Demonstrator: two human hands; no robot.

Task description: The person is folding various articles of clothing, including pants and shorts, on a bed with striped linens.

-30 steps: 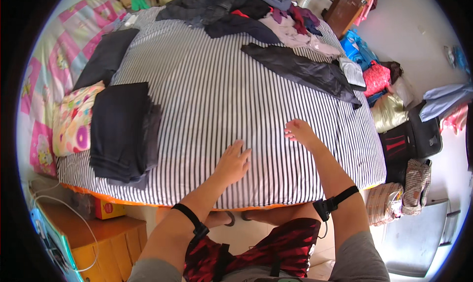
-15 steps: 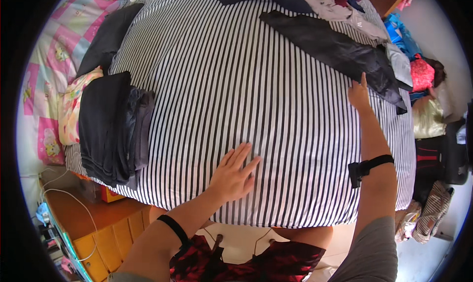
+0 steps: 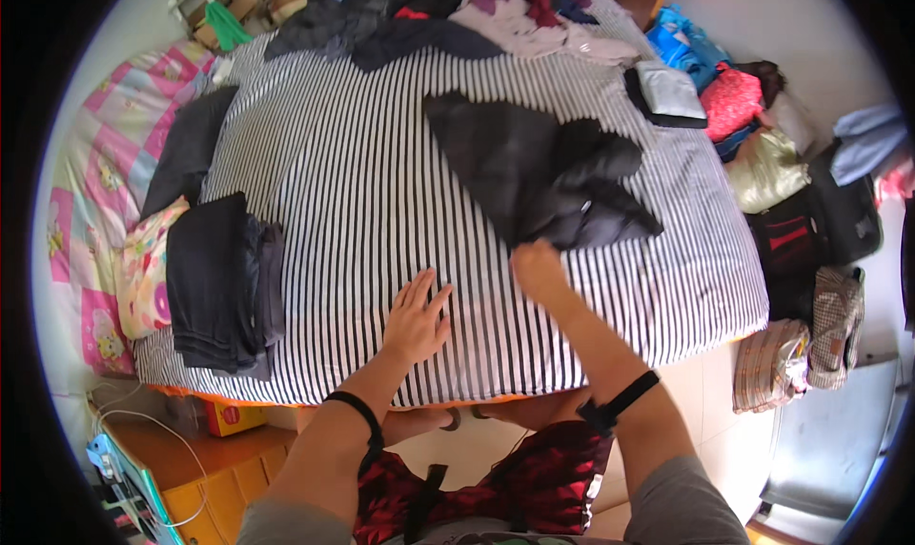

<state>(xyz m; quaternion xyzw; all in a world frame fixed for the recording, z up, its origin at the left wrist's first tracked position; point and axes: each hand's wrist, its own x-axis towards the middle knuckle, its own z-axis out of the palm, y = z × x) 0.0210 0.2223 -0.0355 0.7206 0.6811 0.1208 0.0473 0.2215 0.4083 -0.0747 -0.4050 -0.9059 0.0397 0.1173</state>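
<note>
A black garment, perhaps trousers, lies bunched and partly folded over on the striped bedsheet. A small pale mark shows on it. My right hand is closed on the garment's near corner, fingers curled in. My left hand rests flat on the sheet to the left, fingers spread, holding nothing. Each of my forearms wears a black strap. Beyond my left hand, near the bed's left edge, sits a stack of folded dark clothes.
Loose dark clothes and a pale garment lie heaped at the bed's far end. A folded silver-grey item and bags line the right side. A wooden cabinet with a white cable stands at the lower left.
My right hand has moved left and nearer, from a pointing pose to a grip. The black garment has been pulled along and bunched. My head view has shifted; my left hand stays flat.
</note>
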